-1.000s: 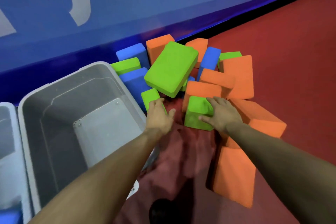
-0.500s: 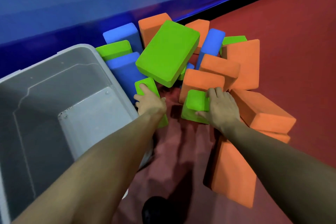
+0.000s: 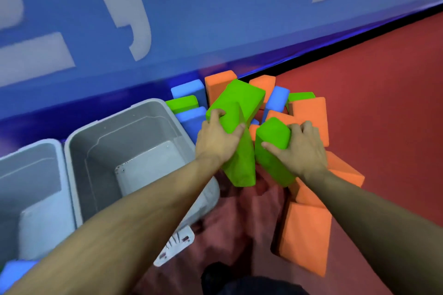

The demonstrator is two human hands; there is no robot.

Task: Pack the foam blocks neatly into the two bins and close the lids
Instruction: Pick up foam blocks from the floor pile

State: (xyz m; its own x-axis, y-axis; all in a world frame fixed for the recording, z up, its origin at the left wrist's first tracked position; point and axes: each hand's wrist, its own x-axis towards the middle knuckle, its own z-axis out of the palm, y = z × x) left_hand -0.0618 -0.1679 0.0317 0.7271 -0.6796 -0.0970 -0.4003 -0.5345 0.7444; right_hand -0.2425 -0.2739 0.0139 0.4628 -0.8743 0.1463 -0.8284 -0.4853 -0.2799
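Note:
My left hand (image 3: 217, 140) grips a long green foam block (image 3: 241, 163) held up on end above the floor. Beside it, my right hand (image 3: 300, 148) grips a second green block (image 3: 273, 135), also lifted. Behind them lies a pile of blocks: a large green one (image 3: 242, 97), several orange ones (image 3: 310, 115) and blue ones (image 3: 276, 98). An open grey bin (image 3: 84, 136) stands just left of my left hand, with nothing in it that I can see. A second grey bin (image 3: 31, 148) sits further left, with a blue block (image 3: 14, 273) at its near end.
A blue padded wall (image 3: 191, 19) runs behind the pile and the bins. More orange blocks (image 3: 305, 235) lie on the red floor (image 3: 388, 103) at the right. A white latch part (image 3: 177, 244) sticks out at the near bin's corner.
Both hands have closed round the green blocks and lifted them off the floor, tipping them up on end. The view has swung up and left, showing the second bin.

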